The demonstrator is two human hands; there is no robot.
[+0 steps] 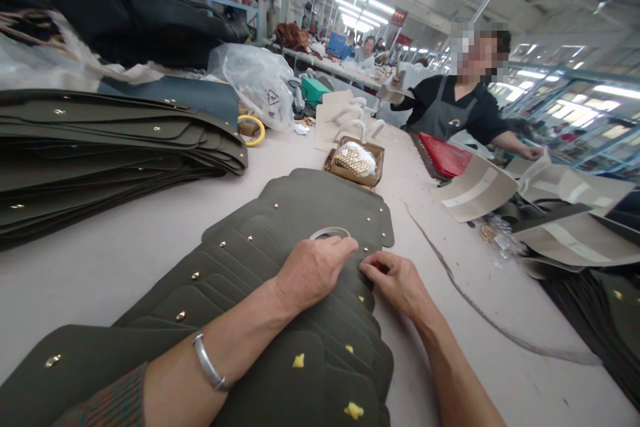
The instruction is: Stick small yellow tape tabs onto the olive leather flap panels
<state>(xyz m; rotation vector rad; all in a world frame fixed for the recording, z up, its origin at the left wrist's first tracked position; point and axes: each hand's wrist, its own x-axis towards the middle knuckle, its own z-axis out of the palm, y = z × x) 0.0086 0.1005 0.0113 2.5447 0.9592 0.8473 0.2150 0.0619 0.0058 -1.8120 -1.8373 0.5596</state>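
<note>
Overlapping dark olive leather-like panels [320,200] lie fanned in a row on the table before me, dotted with small gold metal fittings. On the nearer ones, small yellow pieces [354,410] sit near the right edge. My left hand [313,272], a silver bangle on its wrist, is closed over the panels around a pale ring-shaped roll of tape [331,231], whose far rim shows behind the fingers. My right hand [397,280] pinches thumb and forefinger together at the right edge of a panel, beside a gold fitting. What lies between those fingertips is too small to tell.
Stacked olive panels [115,140] stand at left, near a yellow tape roll [251,130] and a plastic bag [260,84]. Ahead is a box [355,159] of gold fittings. A co-worker [455,107] stands across the table, by a red piece [444,154] and beige panels [480,187].
</note>
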